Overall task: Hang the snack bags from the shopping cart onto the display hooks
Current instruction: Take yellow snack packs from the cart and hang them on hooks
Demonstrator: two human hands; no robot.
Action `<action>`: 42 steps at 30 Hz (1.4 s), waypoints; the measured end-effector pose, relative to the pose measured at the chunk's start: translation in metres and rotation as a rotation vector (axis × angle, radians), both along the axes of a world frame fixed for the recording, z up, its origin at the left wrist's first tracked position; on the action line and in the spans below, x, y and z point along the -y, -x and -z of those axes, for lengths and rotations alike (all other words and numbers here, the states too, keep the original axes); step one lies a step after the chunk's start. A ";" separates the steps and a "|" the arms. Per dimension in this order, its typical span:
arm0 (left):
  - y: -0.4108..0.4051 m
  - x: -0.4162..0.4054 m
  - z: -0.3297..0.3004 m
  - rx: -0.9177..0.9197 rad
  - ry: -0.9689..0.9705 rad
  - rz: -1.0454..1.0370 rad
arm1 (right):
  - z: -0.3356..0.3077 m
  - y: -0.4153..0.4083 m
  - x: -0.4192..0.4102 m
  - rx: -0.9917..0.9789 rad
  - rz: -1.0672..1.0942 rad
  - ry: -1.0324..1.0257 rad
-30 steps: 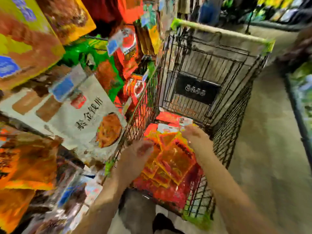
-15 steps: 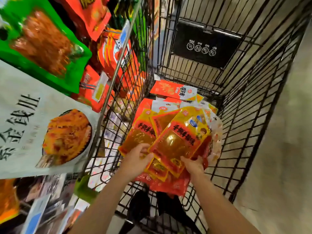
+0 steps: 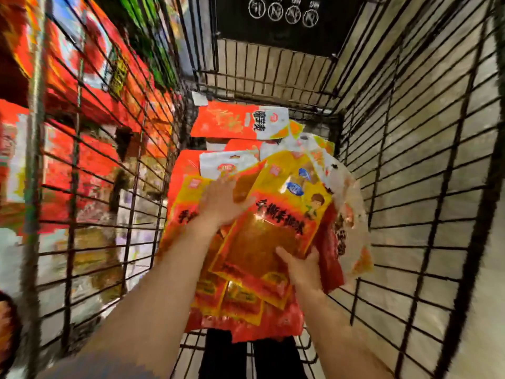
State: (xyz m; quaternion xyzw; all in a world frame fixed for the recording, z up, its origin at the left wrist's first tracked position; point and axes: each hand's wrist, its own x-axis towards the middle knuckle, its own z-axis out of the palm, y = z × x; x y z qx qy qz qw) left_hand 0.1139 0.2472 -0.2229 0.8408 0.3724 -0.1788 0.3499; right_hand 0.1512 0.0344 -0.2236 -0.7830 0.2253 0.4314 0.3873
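Note:
A yellow and red snack bag (image 3: 276,214) with black lettering lies on top of a pile of several similar bags in the black wire shopping cart (image 3: 410,165). My right hand (image 3: 300,266) grips its lower right edge, thumb on the front. Fingers spread, my left hand (image 3: 222,199) lies on the bag's upper left part and on the bags beneath. More red and white bags (image 3: 237,123) lie farther back in the cart. The display hooks are blurred behind the cart's left wall.
Through the cart's left wall (image 3: 95,173) hang red, orange and green packets (image 3: 71,56) on the display, heavily blurred. A black sign plate (image 3: 281,20) is fixed at the cart's far end. Pale floor (image 3: 486,310) shows to the right.
The camera has dropped closer into the cart. My left hand moved up from the pile's lower edge onto the top bag; my right hand keeps its hold on the bag's lower edge.

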 end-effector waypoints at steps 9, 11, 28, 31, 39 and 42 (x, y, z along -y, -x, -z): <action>0.043 0.040 -0.009 0.018 -0.104 -0.052 | -0.015 -0.010 -0.014 -0.064 0.005 -0.120; 0.059 0.053 -0.025 0.081 -0.066 -0.216 | -0.005 -0.005 -0.015 -0.039 -0.037 -0.086; 0.152 0.096 -0.061 -0.094 0.235 -0.732 | -0.062 0.079 0.007 0.055 -0.611 0.193; 0.149 0.104 -0.072 -0.060 0.125 -0.714 | -0.062 0.081 0.012 0.104 -0.586 0.234; 0.105 0.069 -0.101 0.305 0.086 -0.649 | -0.090 0.037 -0.006 0.132 -0.213 0.117; 0.079 0.035 -0.064 0.211 0.111 -0.651 | -0.075 0.001 -0.027 0.148 -0.344 0.150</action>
